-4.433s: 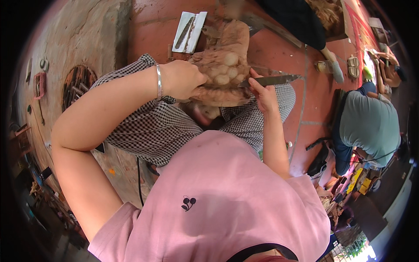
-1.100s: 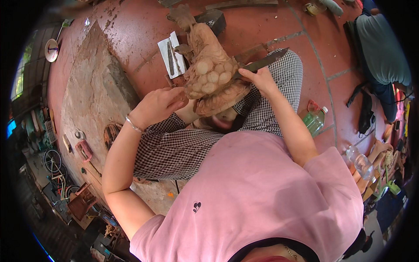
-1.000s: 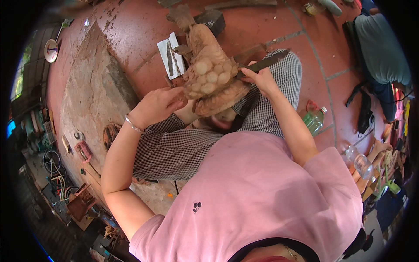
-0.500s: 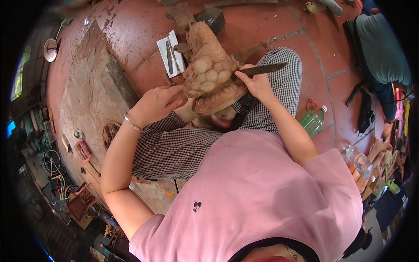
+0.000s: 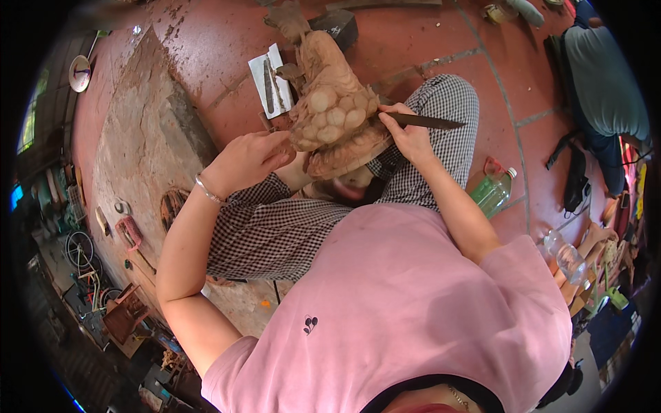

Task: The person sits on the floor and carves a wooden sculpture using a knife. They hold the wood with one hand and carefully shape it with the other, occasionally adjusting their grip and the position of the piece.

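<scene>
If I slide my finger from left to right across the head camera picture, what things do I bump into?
Round lamp shade → left hand → wooden carving → right hand → green plastic bottle → seated person in a teal shirt.

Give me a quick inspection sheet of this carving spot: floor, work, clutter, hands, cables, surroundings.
Surface: red tiled floor, dusty.
Job's things: wooden carving on the lap; chisel.
Clutter: paper with tools, green bottle, clear bottle.
Hands: left hand steadies the carving; right hand grips the chisel.
Cables: nothing seen.
Surroundings: another person sits at right; concrete slab at left.
</scene>
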A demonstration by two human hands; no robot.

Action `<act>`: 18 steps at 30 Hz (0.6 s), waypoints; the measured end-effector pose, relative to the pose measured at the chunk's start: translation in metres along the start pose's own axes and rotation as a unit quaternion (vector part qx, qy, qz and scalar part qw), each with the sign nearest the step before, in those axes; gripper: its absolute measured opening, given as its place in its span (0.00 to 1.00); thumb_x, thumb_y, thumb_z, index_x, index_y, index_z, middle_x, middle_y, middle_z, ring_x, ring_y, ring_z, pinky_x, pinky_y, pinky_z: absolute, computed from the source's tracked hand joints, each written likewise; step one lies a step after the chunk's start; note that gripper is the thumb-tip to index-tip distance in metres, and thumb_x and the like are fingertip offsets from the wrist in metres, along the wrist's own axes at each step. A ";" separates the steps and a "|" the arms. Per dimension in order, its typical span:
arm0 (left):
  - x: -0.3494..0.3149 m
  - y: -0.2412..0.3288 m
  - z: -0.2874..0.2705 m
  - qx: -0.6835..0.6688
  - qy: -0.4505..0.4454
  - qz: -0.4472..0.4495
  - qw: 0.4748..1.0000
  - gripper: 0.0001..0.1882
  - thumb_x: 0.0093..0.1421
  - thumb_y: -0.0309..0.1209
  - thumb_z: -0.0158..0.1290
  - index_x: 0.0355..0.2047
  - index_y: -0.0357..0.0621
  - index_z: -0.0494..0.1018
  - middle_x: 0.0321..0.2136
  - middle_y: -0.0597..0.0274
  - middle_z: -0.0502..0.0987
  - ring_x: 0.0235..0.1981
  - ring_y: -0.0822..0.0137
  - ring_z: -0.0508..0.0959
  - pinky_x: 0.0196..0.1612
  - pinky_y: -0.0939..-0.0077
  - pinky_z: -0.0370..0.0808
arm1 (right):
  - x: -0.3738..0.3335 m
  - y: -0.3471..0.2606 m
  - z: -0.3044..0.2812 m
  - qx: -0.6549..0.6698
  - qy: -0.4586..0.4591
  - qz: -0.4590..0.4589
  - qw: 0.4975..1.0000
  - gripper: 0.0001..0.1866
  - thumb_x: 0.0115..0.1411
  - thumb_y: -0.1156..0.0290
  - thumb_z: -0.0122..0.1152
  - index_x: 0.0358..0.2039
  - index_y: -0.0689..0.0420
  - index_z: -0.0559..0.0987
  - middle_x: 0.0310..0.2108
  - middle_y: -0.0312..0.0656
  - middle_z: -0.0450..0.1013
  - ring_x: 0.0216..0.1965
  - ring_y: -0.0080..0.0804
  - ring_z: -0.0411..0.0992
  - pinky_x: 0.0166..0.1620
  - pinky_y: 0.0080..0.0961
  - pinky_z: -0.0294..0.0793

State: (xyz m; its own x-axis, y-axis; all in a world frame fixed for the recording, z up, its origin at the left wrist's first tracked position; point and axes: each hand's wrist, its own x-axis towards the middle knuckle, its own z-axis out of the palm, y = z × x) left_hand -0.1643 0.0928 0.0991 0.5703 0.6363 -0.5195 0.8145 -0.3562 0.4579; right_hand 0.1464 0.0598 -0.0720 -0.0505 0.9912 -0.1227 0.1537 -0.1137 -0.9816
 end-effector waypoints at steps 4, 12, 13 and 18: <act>-0.001 0.000 0.000 -0.002 0.002 -0.004 1.000 0.22 0.62 0.33 0.54 0.55 0.38 0.69 0.42 0.44 0.78 0.44 0.45 0.78 0.47 0.58 0.75 | 0.002 0.000 0.006 -0.030 0.047 -0.050 0.997 0.13 0.59 0.67 0.68 0.34 0.66 0.79 0.29 0.42 0.77 0.33 0.27 0.73 0.39 0.25 0.71; -0.001 -0.002 -0.001 -0.012 -0.002 -0.002 1.000 0.22 0.62 0.33 0.54 0.55 0.38 0.70 0.42 0.44 0.78 0.44 0.45 0.78 0.48 0.59 0.75 | 0.019 -0.004 -0.013 0.083 -0.048 0.109 0.989 0.10 0.61 0.71 0.66 0.35 0.64 0.77 0.33 0.37 0.76 0.36 0.23 0.74 0.38 0.23 0.77; -0.001 -0.002 0.000 -0.012 -0.002 -0.005 1.000 0.22 0.62 0.33 0.54 0.54 0.38 0.70 0.42 0.44 0.78 0.44 0.45 0.78 0.48 0.59 0.75 | 0.022 -0.007 -0.013 0.116 -0.040 0.128 0.984 0.10 0.61 0.71 0.67 0.35 0.64 0.77 0.33 0.37 0.75 0.36 0.23 0.74 0.38 0.24 0.77; 0.001 -0.005 0.003 -0.005 0.064 0.052 0.997 0.19 0.61 0.36 0.55 0.49 0.38 0.72 0.32 0.43 0.79 0.36 0.44 0.79 0.39 0.54 0.76 | 0.025 0.004 -0.016 0.227 0.004 0.184 0.956 0.13 0.59 0.70 0.68 0.40 0.65 0.78 0.35 0.39 0.77 0.39 0.26 0.74 0.36 0.23 0.77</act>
State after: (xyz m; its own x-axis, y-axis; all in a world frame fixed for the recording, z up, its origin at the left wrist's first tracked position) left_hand -0.1676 0.0934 0.0935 0.6324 0.6784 -0.3740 0.7508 -0.4179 0.5115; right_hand 0.1611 0.0857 -0.0763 -0.0681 0.8782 -0.4733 -0.2846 -0.4718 -0.8345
